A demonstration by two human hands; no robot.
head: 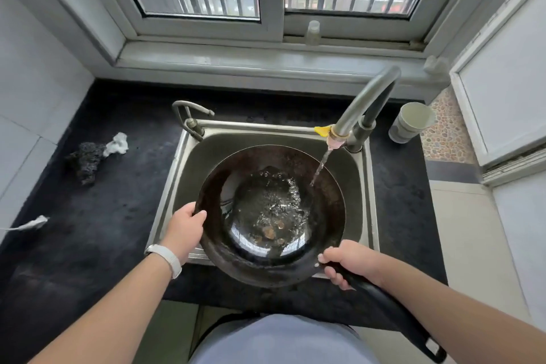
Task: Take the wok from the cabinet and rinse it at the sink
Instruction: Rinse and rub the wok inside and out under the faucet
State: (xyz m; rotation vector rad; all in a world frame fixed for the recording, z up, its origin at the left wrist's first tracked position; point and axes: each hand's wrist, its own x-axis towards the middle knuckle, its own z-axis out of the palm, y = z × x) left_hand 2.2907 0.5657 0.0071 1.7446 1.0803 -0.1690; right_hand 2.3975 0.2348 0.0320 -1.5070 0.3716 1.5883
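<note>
Over sink [365, 195]: wok [270, 216] is held under running tap [335, 134].
Left fingers [198, 214]: clamped on rim.
Right fingers [332, 275]: wrapped around handle [393, 313].
Done: retrieval.
Left: rinsing, emptying.

Both forearms bare, no sleeves in view. Left hand [184, 230]: white band [165, 258] on the wrist w/ a silvery bit at its outer edge, prob. a watch, face hidden. Right hand [351, 263]: nothing worn, nails short. Torso at bottom centre in a light blue-grey top [280, 340].
</note>
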